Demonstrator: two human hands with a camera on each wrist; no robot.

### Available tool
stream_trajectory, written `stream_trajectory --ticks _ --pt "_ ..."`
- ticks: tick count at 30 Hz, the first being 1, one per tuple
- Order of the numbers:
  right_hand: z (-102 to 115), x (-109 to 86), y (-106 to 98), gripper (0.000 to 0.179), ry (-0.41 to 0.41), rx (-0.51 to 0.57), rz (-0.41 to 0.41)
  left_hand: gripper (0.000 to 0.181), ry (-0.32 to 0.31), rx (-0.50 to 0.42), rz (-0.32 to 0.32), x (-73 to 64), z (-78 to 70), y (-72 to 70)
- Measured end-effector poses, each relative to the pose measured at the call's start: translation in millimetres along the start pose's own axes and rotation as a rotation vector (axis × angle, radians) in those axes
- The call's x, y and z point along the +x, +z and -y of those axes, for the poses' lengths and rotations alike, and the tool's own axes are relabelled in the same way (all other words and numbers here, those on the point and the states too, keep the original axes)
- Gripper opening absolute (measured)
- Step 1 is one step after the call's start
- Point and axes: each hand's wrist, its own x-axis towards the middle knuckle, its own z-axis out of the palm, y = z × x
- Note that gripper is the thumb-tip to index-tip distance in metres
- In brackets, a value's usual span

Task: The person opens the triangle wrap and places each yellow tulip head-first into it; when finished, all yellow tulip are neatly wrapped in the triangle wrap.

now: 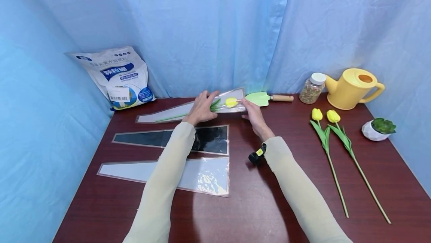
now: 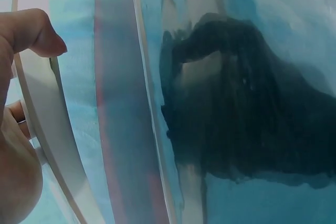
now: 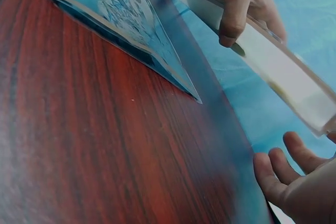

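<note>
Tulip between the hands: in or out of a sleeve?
In: the tulip shows through the clear sleeve, within its edges.

Glare speckles the nearest wrapper (image 1: 206,175); wrist views look dimmer.

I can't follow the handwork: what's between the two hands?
A yellow tulip bloom, green leaf and part of a pale sleeve, in the head view.

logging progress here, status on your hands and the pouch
Left hand grips pouch; right hand at wide end. One tulip inside. Trowel close by, possibly in the way.
</note>
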Motion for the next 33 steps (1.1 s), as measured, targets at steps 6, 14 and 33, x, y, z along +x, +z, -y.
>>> stream_trajectory --ticks 6,14,33 --pt "-4.4 2.1 -0.1 0.044 -0.010 -0.100 -0.078 0.085 -0.008 0.006 0.016 -2.2 8.0 -1.0" --pt "-13.6 8.0 1.0 0.026 -0.023 -0.431 -0.137 0.083 -0.044 0.040 0.029 -5.8 19.9 1.4" --pt "-15.8 18.2 24.0 0.020 0.003 -0.732 -0.137 0.104 -0.153 -0.051 0.085 -14.4 39.6 -0.1"
